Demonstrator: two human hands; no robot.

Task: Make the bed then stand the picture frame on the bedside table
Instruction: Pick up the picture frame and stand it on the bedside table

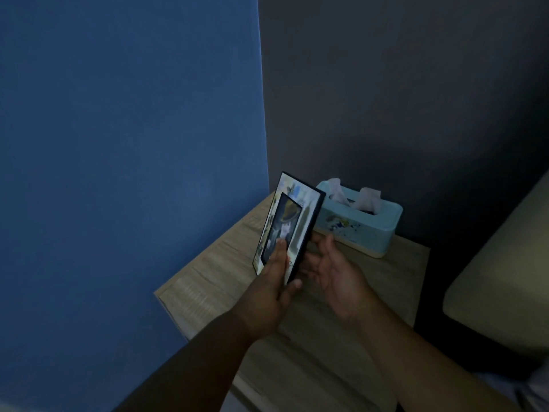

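Note:
A black-edged picture frame [292,217] with a pale mat and a dark photo is held tilted above the wooden bedside table [208,281]. My left hand [271,286] grips its lower end, thumb across the glass and fingers curled behind. My right hand [334,270] is beside the frame on the right, palm turned up, fingers relaxed, fingertips at the frame's right edge. Whether the frame's bottom touches the table is hidden by my hands.
A light blue tissue box [361,226] with white tissues sticking out stands at the back of the table. A blue wall [127,144] is on the left, a dark grey wall [401,84] behind. A pale bed corner [502,269] lies at the right.

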